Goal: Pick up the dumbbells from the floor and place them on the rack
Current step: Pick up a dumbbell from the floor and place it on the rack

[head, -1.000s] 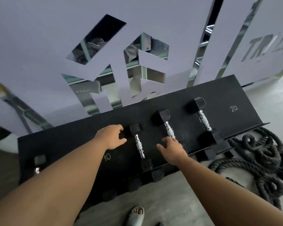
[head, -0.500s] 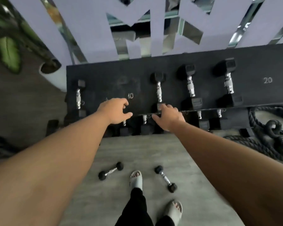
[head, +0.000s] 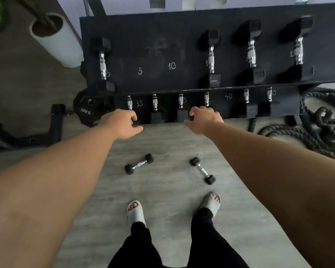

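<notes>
Nearest: 2 feet in pale slides on the grey floor (head: 162,200). Just ahead lie 2 small hex dumbbells, untouched: left dumbbell (head: 139,164) & right dumbbell (head: 202,170), well apart, each angled. Beyond, both arms reach fwd; left hand (head: 122,123) and right hand (head: 205,118) hang empty over the lower rack edge, fingers loosely curled, holding nothing. Farther: black rack (head: 162,35), top shelf w/ 4 dumbbells, chalk marks 5, 10, 20. Coiled rope (head: 321,122) far right.
</notes>
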`<state>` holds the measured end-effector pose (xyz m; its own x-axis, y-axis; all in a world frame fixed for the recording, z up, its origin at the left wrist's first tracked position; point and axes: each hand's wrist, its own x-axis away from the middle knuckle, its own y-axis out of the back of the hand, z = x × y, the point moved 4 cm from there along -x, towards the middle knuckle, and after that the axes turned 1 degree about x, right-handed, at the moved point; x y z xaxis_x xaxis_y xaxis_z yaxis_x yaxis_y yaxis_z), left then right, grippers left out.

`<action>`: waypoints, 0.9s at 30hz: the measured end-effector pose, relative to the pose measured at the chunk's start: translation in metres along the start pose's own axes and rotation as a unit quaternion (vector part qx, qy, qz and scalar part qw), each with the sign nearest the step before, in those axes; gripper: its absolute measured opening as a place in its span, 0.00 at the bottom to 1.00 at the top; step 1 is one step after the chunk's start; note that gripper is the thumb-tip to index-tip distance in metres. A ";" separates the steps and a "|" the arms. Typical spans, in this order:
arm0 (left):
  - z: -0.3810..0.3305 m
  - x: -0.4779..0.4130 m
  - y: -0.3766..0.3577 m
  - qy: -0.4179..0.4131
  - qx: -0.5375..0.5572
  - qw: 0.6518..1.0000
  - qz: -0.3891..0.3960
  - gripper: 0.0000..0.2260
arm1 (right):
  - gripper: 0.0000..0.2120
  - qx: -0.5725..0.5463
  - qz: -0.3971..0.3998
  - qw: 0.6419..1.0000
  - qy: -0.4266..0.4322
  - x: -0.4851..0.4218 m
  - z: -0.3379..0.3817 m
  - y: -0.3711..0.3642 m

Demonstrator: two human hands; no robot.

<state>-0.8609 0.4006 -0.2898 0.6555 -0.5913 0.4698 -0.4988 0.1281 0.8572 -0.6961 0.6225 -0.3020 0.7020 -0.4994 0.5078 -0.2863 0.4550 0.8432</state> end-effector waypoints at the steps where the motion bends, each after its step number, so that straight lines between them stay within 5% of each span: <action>1: 0.014 0.005 -0.006 -0.002 0.004 1.000 0.008 0.21 | 0.25 0.007 0.015 1.000 -0.003 0.002 0.012 -0.011; 10: 0.139 0.015 -0.077 0.057 0.028 0.996 0.065 0.23 | 0.24 0.013 0.096 0.995 0.025 -0.011 0.098 -0.126; 27: 0.275 -0.110 -0.355 0.179 0.160 0.965 0.102 0.27 | 0.22 0.025 0.178 0.982 0.066 -0.194 0.140 -0.400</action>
<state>-0.9118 0.2011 -0.7041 0.6507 -0.2584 0.7140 -0.7501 -0.0727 0.6573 -0.8092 0.4338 -0.7128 0.6291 -0.2139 0.7473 -0.5577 0.5454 0.6256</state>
